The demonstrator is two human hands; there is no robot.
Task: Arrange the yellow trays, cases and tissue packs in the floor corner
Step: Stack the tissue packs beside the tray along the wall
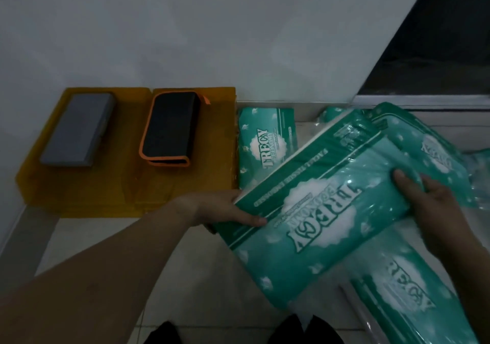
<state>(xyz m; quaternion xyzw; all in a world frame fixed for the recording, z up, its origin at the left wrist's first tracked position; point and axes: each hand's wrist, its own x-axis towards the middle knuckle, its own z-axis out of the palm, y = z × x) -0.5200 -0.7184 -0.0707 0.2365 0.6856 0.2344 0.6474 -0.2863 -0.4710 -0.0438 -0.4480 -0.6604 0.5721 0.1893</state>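
Two yellow trays [127, 187] lie side by side on the floor in the corner against the wall. A grey case [77, 129] rests on the left tray and a black case with orange trim [169, 129] on the right one. A green tissue pack [259, 142] lies flat just right of the trays. I hold another green tissue pack [313, 211] tilted above the floor: my left hand [228, 208] grips its left end and my right hand [434, 203] its right end. Several more tissue packs [434, 147] lie under and behind it.
A pale wall [185, 39] stands behind the trays, with a skirting strip along the left. A dark opening with a light sill [424, 100] is at the upper right. Another tissue pack [405, 296] lies on the tiled floor at the lower right. My dark clothing shows at the bottom edge.
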